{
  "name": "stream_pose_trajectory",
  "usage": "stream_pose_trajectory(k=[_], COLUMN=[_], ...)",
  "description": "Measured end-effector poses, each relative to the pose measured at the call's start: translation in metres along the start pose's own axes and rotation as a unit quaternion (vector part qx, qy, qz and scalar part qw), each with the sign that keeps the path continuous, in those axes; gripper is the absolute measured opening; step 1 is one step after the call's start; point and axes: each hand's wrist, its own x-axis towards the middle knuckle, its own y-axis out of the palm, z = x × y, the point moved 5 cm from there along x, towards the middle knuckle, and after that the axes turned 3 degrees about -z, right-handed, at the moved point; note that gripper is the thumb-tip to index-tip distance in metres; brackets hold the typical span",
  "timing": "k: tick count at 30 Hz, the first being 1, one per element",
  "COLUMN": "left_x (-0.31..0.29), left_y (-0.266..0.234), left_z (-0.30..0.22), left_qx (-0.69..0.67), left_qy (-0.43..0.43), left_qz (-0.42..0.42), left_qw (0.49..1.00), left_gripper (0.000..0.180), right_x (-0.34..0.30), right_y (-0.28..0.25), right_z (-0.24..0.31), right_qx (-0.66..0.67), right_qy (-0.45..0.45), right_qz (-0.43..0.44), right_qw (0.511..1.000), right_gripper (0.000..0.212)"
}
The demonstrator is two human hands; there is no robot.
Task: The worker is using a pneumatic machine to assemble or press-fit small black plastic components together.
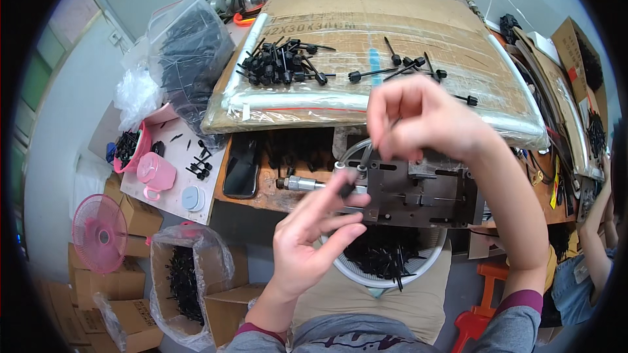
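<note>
My left hand (304, 245) is open before the metal fixture, thumb and fingers apart. A small blurred black piece (347, 186) shows at its fingertips; whether they touch it I cannot tell. Above the fixture, my right hand (422, 117) has its thumb and fingers pinched together, and what they hold is hidden. The dark metal fixture (425, 199) lies at the table's front edge, with clear tubes (354, 150) and a silver cylinder (301, 184) at its left. Below it, a white basket (428, 265) of black plastic parts (386, 252) rests at my lap.
A plastic-wrapped cardboard box (314, 16) bears several black knobbed stems (281, 62). Left are a phone (241, 168), a pink cup (157, 173), a bag of black parts (193, 52), and a pink fan (99, 232). A red stool (481, 314) and a co-worker's arm (595, 222) are right.
</note>
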Motion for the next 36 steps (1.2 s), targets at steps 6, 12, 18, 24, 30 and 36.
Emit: stream_pose_trajectory(k=[6,12,18,24,30,36], left_x=[-0.002,0.008,0.005,-0.006,-0.022,-0.025], left_y=[-0.010,-0.022,-0.040,-0.034,-0.046,-0.047], left_z=[-0.002,-0.005,-0.008,-0.003,-0.003,0.001], left_qx=[-0.027,-0.029,0.127,0.142,0.171,0.148], left_qy=[0.035,0.062,0.135,0.105,0.090,0.077], left_qz=[-0.030,-0.055,-0.087,-0.076,-0.019,-0.009], left_qw=[0.999,0.996,0.979,0.981,0.981,0.986], left_gripper=[0.049,0.054,0.043,0.043,0.044,0.042], right_x=[0.014,0.044,0.097,0.191,0.210,0.209], right_y=[0.004,0.016,-0.029,-0.075,-0.065,-0.065], right_z=[0.007,0.000,0.015,0.001,-0.003,-0.010], right_qx=[0.048,0.034,-0.172,-0.477,-0.489,-0.487], right_qy=[-0.008,-0.014,-0.077,0.042,0.156,0.131], right_qz=[0.015,0.075,-0.160,-0.313,-0.248,-0.261], right_qw=[0.999,0.997,0.969,0.820,0.821,0.823], right_gripper=[0.015,0.021,0.029,0.029,0.027,0.030])
